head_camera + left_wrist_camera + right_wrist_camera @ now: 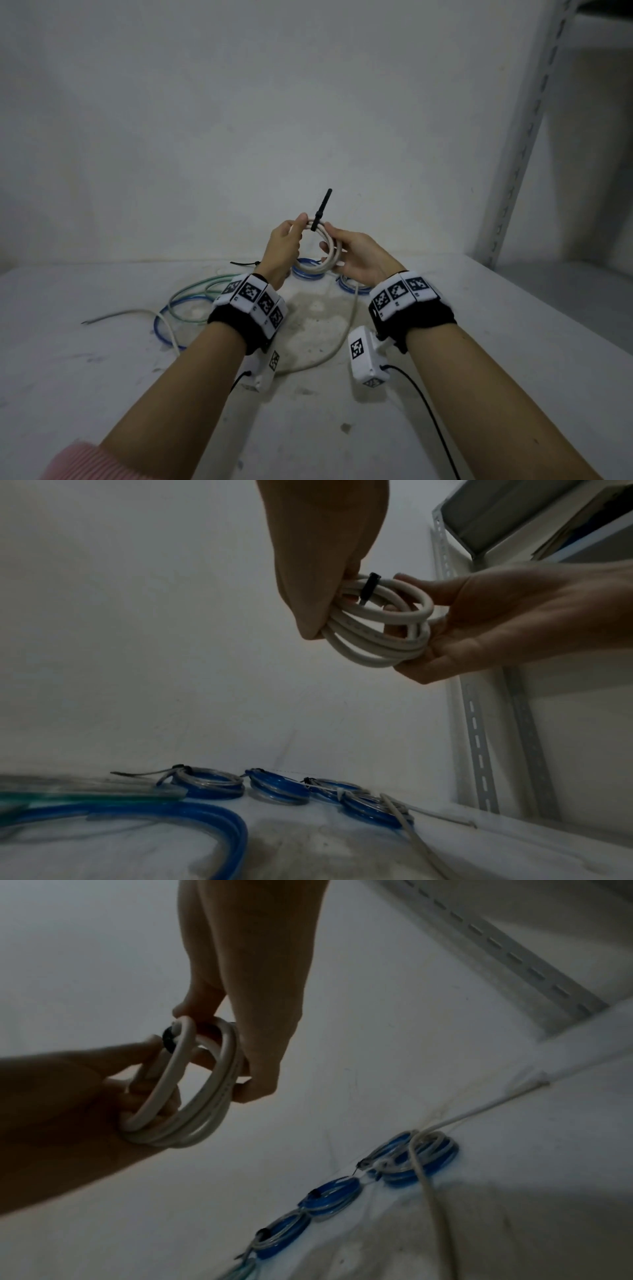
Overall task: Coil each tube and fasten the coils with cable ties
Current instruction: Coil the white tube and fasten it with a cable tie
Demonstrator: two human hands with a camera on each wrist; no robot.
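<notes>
Left hand (286,248) and right hand (356,255) raised, both clasping a white tube coil (325,255), steadying it so the black cable tie (320,212) can cinch.

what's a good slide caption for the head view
Both hands hold a white tube coil with a black cable tie around it, above the table.

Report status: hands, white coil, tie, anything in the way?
Left hand and right hand both grip white coil, held above table. Black cable tie looped round coil, tail sticking up. Nothing in the way.
</notes>
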